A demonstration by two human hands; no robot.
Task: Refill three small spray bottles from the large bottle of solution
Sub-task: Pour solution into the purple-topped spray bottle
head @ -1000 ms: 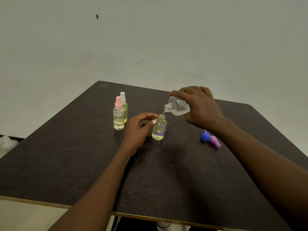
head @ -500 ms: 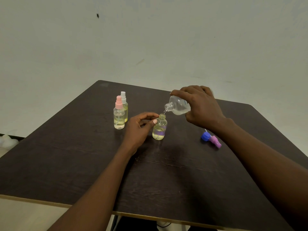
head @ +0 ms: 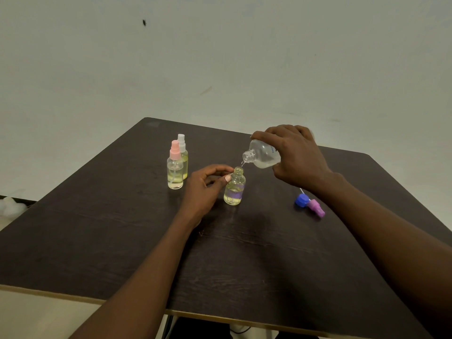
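An uncapped small bottle with yellowish liquid stands upright on the dark table. My left hand steadies it at the neck with thumb and forefinger. My right hand holds the large clear bottle tilted mouth-down to the left, and a thin stream runs from its mouth into the small bottle's opening. Two capped spray bottles stand together at the left: one with a pink top and, behind it, one with a white top.
A blue cap and a purple spray head lie on the table right of the open bottle, below my right forearm. A pale wall rises behind the table. Something white lies off the table's left edge.
Both hands and the bottles have held nearly the same pose; the pouring goes on.
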